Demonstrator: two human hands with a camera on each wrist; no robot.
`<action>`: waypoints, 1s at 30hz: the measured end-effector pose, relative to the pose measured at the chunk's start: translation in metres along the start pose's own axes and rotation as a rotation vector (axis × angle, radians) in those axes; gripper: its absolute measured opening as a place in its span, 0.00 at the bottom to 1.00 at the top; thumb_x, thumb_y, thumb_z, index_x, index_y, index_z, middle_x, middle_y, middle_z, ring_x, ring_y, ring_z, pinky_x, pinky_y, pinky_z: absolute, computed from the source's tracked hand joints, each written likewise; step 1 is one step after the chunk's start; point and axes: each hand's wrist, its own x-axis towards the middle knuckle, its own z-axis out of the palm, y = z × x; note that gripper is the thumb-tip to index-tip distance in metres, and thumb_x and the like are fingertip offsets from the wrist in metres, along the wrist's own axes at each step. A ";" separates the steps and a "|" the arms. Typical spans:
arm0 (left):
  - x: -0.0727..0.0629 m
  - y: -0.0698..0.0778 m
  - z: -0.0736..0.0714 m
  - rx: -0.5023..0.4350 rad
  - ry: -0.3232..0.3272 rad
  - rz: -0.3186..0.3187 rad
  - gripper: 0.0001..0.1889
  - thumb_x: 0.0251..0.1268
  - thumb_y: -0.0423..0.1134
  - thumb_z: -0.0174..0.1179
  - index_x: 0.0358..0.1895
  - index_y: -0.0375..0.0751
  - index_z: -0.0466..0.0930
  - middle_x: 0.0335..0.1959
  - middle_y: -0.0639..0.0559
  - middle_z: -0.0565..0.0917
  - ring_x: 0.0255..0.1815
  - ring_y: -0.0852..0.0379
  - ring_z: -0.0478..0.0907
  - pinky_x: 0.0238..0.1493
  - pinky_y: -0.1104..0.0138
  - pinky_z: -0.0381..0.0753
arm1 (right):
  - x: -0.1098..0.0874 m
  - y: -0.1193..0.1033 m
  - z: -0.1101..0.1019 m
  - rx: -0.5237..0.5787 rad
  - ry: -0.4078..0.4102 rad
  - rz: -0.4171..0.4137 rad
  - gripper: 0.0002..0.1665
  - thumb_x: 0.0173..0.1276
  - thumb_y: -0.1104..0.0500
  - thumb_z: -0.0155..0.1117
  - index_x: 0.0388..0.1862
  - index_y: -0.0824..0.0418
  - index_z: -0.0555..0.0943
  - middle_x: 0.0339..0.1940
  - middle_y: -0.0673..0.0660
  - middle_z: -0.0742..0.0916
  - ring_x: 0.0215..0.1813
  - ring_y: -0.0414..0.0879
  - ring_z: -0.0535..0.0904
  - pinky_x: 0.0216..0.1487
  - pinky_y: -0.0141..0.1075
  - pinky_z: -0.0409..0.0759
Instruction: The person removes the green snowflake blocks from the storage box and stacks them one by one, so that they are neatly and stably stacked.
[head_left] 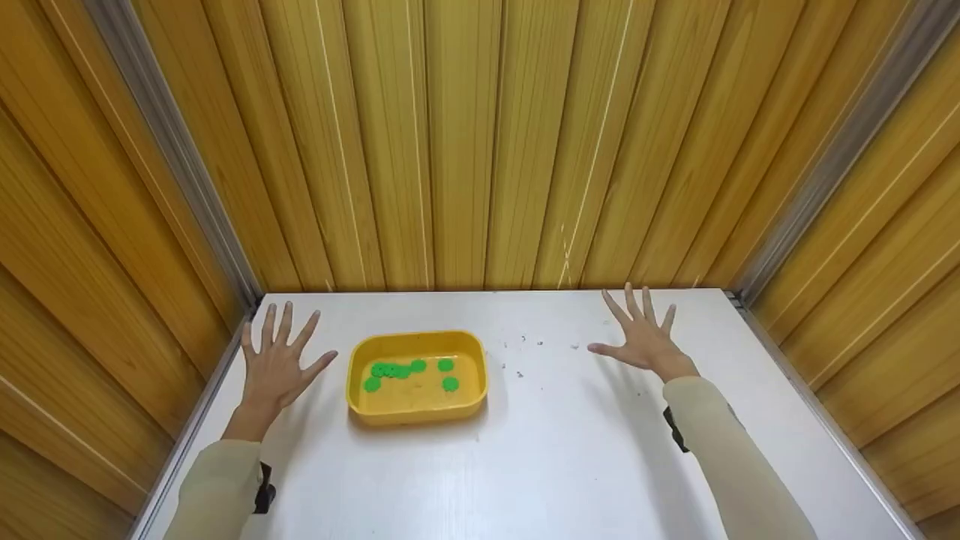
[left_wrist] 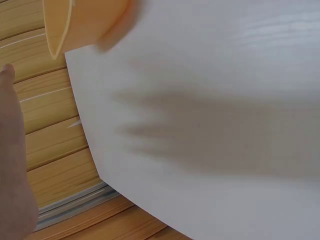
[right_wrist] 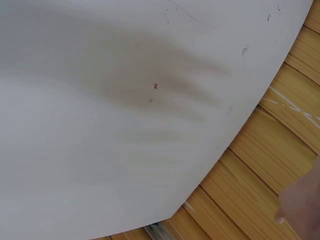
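Note:
A yellow rectangular tub (head_left: 416, 414) stands on the white table, left of the middle. Several small green scalloped discs (head_left: 390, 370) lie on its floor, some of them overlapping in a row. To the left of the tub my left hand (head_left: 274, 375) is held over the table with fingers spread, holding nothing. My right hand (head_left: 645, 341) is spread in the same way, well to the right of the tub, also without anything in it. In the left wrist view the tub (left_wrist: 85, 22) shows at the top, with the hand's shadow on the table below it.
The white table (head_left: 540, 465) has small dark marks (head_left: 520, 374) between the tub and my right hand. Wood-patterned panels (head_left: 465, 150) rise behind the table and on both sides, with grey metal posts (head_left: 180, 150) at the back corners.

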 end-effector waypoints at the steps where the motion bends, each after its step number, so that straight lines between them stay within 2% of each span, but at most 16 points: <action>1: -0.002 0.001 0.000 -0.026 -0.014 -0.020 0.43 0.69 0.68 0.53 0.82 0.53 0.56 0.83 0.34 0.51 0.84 0.32 0.40 0.80 0.30 0.30 | -0.001 -0.001 0.002 0.007 -0.007 0.002 0.63 0.65 0.27 0.62 0.86 0.52 0.44 0.84 0.70 0.37 0.82 0.74 0.25 0.68 0.83 0.20; 3: -0.006 0.003 0.000 -0.073 -0.025 -0.047 0.43 0.69 0.67 0.54 0.82 0.52 0.56 0.82 0.34 0.54 0.84 0.32 0.43 0.81 0.30 0.33 | -0.004 -0.003 0.006 0.031 -0.024 -0.002 0.63 0.65 0.28 0.63 0.86 0.53 0.44 0.84 0.71 0.38 0.82 0.76 0.27 0.68 0.84 0.21; 6: -0.011 0.005 0.000 -0.142 0.012 -0.057 0.41 0.69 0.63 0.57 0.81 0.50 0.59 0.80 0.34 0.61 0.82 0.32 0.50 0.81 0.31 0.40 | -0.005 -0.009 0.010 0.061 -0.068 0.003 0.64 0.65 0.28 0.63 0.86 0.53 0.42 0.84 0.71 0.40 0.82 0.76 0.28 0.70 0.83 0.21; 8: -0.012 0.009 0.000 -0.219 0.036 -0.061 0.40 0.69 0.61 0.60 0.80 0.49 0.61 0.78 0.33 0.64 0.81 0.32 0.53 0.80 0.32 0.44 | -0.005 -0.011 0.012 0.093 -0.089 0.009 0.65 0.65 0.28 0.63 0.86 0.53 0.41 0.84 0.72 0.40 0.82 0.75 0.29 0.71 0.82 0.21; 11: -0.009 0.015 -0.002 -0.376 0.029 -0.075 0.38 0.71 0.57 0.61 0.79 0.47 0.62 0.77 0.33 0.65 0.79 0.31 0.57 0.78 0.32 0.48 | -0.004 -0.014 0.012 0.157 -0.102 0.018 0.66 0.65 0.28 0.63 0.86 0.53 0.39 0.84 0.72 0.41 0.82 0.75 0.29 0.72 0.81 0.21; 14: -0.007 0.023 -0.001 -0.529 -0.035 -0.106 0.38 0.72 0.56 0.60 0.80 0.47 0.61 0.77 0.35 0.66 0.77 0.30 0.59 0.76 0.32 0.49 | -0.004 -0.014 0.010 0.222 -0.107 0.021 0.66 0.65 0.29 0.64 0.86 0.54 0.38 0.84 0.73 0.41 0.82 0.75 0.30 0.72 0.80 0.21; 18: -0.010 0.030 0.003 -0.664 -0.145 -0.158 0.38 0.73 0.58 0.60 0.81 0.52 0.58 0.79 0.39 0.65 0.77 0.31 0.59 0.78 0.32 0.51 | -0.006 -0.015 0.009 0.314 -0.126 0.022 0.66 0.67 0.31 0.64 0.86 0.55 0.36 0.84 0.73 0.41 0.83 0.75 0.31 0.75 0.78 0.25; 24: -0.018 0.031 0.010 -0.817 -0.211 -0.219 0.38 0.75 0.54 0.59 0.82 0.49 0.56 0.83 0.38 0.56 0.81 0.32 0.54 0.77 0.35 0.63 | -0.008 -0.022 0.022 0.458 -0.202 -0.001 0.62 0.70 0.35 0.64 0.86 0.56 0.39 0.85 0.71 0.48 0.82 0.76 0.44 0.78 0.76 0.47; 27: -0.022 0.033 0.015 -0.868 -0.271 -0.273 0.38 0.75 0.57 0.58 0.82 0.52 0.55 0.83 0.39 0.54 0.80 0.33 0.58 0.76 0.37 0.68 | -0.012 -0.023 0.033 0.501 -0.227 -0.008 0.58 0.72 0.39 0.64 0.85 0.59 0.43 0.83 0.72 0.55 0.81 0.75 0.53 0.77 0.73 0.57; 30: -0.025 0.033 0.018 -0.898 -0.328 -0.308 0.38 0.74 0.59 0.58 0.82 0.55 0.56 0.83 0.38 0.56 0.76 0.34 0.65 0.72 0.43 0.76 | -0.014 -0.025 0.042 0.538 -0.213 -0.018 0.53 0.73 0.43 0.64 0.84 0.63 0.49 0.78 0.76 0.66 0.77 0.74 0.64 0.74 0.69 0.67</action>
